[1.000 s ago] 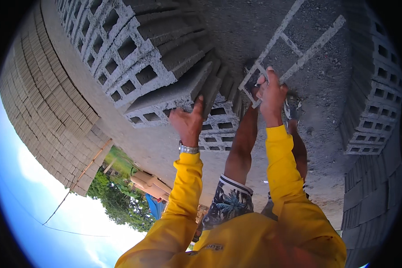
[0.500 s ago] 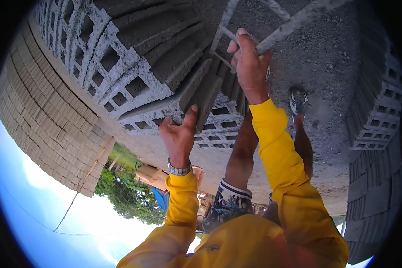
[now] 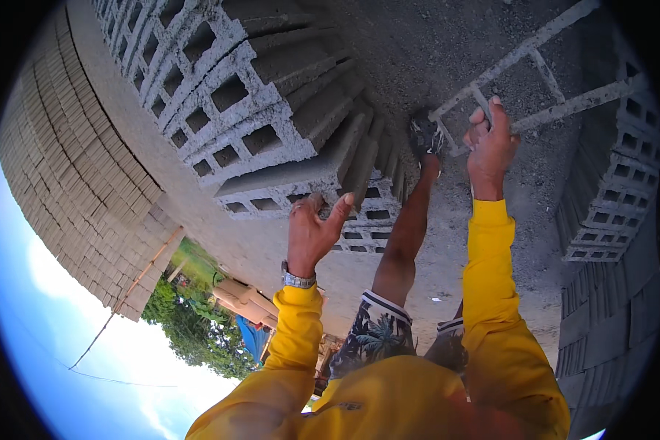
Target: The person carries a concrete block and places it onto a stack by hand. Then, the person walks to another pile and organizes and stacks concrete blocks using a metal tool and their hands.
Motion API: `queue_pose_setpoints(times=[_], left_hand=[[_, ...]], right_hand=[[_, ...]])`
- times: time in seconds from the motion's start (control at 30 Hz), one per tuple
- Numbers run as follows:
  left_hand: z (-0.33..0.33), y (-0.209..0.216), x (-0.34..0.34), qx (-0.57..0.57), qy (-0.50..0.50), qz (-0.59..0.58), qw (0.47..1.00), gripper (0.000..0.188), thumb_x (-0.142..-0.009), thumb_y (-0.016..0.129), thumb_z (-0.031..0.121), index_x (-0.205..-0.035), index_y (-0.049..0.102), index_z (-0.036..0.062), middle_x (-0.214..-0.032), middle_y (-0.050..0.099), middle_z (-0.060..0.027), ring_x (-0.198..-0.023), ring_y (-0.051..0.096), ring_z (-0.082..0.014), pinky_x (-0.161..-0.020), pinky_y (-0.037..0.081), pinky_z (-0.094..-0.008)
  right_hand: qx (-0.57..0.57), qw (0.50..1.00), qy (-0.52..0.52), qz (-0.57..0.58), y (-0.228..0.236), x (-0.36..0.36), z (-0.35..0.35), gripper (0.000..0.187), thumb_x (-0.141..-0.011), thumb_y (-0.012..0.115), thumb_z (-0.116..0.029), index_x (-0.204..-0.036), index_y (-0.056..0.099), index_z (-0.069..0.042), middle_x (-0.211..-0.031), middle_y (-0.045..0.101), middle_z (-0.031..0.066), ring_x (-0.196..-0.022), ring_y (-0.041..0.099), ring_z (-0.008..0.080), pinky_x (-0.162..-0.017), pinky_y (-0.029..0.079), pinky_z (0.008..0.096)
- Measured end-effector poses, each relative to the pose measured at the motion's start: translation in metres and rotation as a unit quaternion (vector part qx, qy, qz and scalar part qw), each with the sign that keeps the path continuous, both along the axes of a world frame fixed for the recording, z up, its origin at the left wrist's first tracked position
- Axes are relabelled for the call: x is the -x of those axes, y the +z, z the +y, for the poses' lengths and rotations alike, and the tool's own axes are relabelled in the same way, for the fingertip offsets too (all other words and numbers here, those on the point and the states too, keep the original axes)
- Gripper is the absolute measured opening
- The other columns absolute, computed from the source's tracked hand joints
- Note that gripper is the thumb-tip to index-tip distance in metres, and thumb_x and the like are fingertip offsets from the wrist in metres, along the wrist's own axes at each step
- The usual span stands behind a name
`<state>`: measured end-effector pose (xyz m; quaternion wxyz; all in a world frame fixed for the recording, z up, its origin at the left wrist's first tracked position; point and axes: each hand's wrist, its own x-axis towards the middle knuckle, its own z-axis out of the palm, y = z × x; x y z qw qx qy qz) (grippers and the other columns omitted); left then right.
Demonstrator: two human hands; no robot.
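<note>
So from my end of the feed, the right hand (image 3: 491, 150) is clenched round a short bar at the near end of a metal frame (image 3: 524, 51). That frame is ladder-like, two rails with crosspieces, and its long axis slants away from the wearer, toward the upper right. It's out in front of the body, over the gritty ground (image 3: 411, 51).

The left hand (image 3: 315, 227), watch (image 3: 298, 280) on the wrist, has its fingers at the lower edge of a hollow concrete block (image 3: 293, 172). The thumb stands apart from the fingers, and honestly I can't tell whether it's gripping or just resting there. The block's long side runs left to right, tipping up a bit rightward, with its holed face toward the wearer. It sits at the near end of a block stack (image 3: 205, 88). The hollows are dark, so I can't read what's in them.

A shoe (image 3: 424, 136) is near the frame's close end; the other foot is hidden by the right sleeve (image 3: 489, 257). Further out there's a second stack (image 3: 612, 198) on the right, partly behind the frame and lost in the dark lens rim, and a long wall of stacked pieces (image 3: 73, 176) on the left.
</note>
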<state>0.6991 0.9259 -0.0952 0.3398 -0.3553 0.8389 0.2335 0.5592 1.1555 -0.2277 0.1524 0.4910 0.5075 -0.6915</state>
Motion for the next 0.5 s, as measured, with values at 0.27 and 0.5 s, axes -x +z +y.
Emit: queue_pose_setpoints(times=[0.27,0.5], left_hand=[[-0.015,0.013,0.059,0.237,-0.095,0.349,0.902,0.042,-0.087,0.072,0.035,-0.090,0.068,-0.0061,-0.082,0.070,-0.0174,-0.075,0.066,-0.0270,-0.076,0.050,-0.0359],[-0.035,-0.047,0.106,0.237,0.032,0.063,0.969,0.062,-0.071,0.075,0.053,-0.069,0.064,-0.0082,-0.069,0.063,-0.0272,-0.074,0.064,-0.0421,-0.073,0.049,-0.0448]], right_hand=[[0.010,1.000,0.004,-0.026,0.021,-0.017,-0.010,0.038,-0.090,0.063,-0.036,-0.070,0.058,-0.003,-0.054,0.043,-0.0020,-0.044,0.035,0.0073,-0.044,0.029,0.0253],[0.029,0.998,0.010,-0.049,0.039,-0.017,-0.032,0.039,-0.090,0.063,-0.037,-0.070,0.057,-0.003,-0.054,0.042,-0.0023,-0.044,0.033,0.0069,-0.044,0.028,0.0250]])
